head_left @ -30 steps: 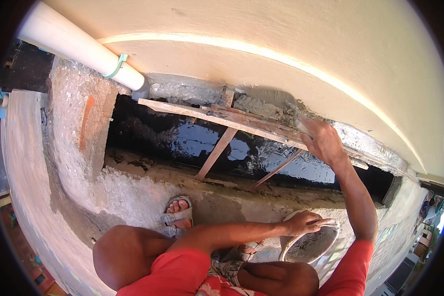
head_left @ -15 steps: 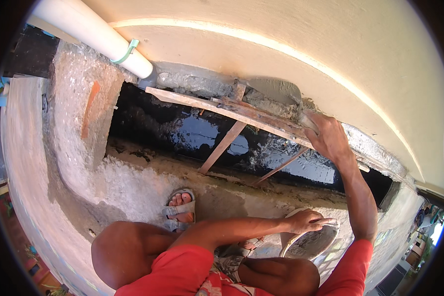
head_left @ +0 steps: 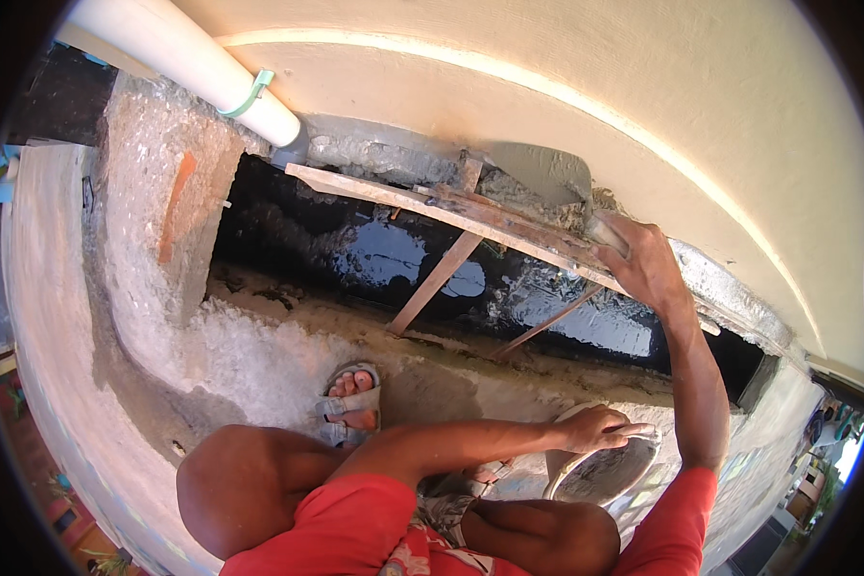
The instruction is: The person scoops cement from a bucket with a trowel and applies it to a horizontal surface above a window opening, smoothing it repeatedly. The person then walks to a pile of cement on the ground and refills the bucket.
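Observation:
My right hand (head_left: pixel 647 261) is closed around the pale handle of what looks like a trowel (head_left: pixel 557 176). Its grey, mortar-coloured blade lies against the foot of the wall, over rough grey mortar (head_left: pixel 374 154). Below the hand runs a wooden board (head_left: pixel 384 200), set lengthwise along the wall side of a dark opening. My left hand (head_left: pixel 597 429) grips the rim of a bucket (head_left: pixel 610 472) between my knees and the opening. The bucket's inside is grey and mostly shaded; I cannot make out how much it holds.
Dark, shiny liquid (head_left: pixel 379 252) fills the long opening. Wooden props (head_left: pixel 437 284) cross it from board to near edge. A white pipe (head_left: pixel 211 72) with a green strap comes down at left. My sandalled foot (head_left: pixel 352 396) stands on the concrete ledge (head_left: pixel 250 360).
My right hand and the trowel have shifted very slightly left and up along the wall. My left hand stays on the bucket rim. The whole view has tilted a little.

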`<control>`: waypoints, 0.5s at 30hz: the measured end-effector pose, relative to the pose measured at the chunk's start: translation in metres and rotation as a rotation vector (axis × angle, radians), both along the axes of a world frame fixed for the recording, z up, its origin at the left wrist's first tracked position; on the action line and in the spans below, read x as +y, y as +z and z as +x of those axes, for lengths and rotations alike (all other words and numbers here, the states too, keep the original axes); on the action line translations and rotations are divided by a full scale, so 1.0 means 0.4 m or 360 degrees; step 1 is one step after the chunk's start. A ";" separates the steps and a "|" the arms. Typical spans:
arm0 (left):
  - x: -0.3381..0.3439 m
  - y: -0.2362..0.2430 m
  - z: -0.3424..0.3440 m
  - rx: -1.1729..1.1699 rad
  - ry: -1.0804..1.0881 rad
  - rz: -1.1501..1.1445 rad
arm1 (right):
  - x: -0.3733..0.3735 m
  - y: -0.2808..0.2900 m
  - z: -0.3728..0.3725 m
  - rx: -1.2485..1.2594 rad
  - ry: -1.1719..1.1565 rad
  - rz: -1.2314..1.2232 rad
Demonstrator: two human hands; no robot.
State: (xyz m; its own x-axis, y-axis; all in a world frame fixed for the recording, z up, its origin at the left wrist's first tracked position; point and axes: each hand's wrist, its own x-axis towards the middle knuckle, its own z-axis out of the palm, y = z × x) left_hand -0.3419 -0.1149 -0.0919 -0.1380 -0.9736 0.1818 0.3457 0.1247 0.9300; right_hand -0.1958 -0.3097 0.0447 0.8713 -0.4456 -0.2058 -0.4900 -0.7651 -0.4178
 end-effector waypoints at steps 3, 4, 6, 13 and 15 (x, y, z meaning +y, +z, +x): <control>0.000 -0.006 -0.003 -0.0062 -0.0050 0.0052 | 0.011 -0.011 -0.006 0.0219 0.0073 -0.0054; -0.005 0.005 0.002 -0.0027 -0.0102 0.0062 | 0.006 -0.021 -0.018 0.0312 0.0153 -0.0144; -0.011 0.016 0.009 0.0017 -0.0141 0.0080 | 0.003 -0.036 -0.009 0.0312 0.0256 -0.0192; 0.000 -0.003 -0.008 -0.0072 0.0087 0.0038 | -0.004 0.005 -0.022 0.0246 0.0068 -0.0137; -0.005 0.017 -0.003 0.0058 -0.0020 0.0133 | -0.005 -0.044 -0.025 0.0236 0.0214 -0.0150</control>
State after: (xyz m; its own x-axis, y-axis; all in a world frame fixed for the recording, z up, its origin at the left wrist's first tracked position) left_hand -0.3432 -0.1169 -0.0852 -0.1453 -0.9838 0.1054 0.3804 0.0428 0.9238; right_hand -0.2058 -0.3117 0.0271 0.8873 -0.3510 -0.2991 -0.4319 -0.8598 -0.2724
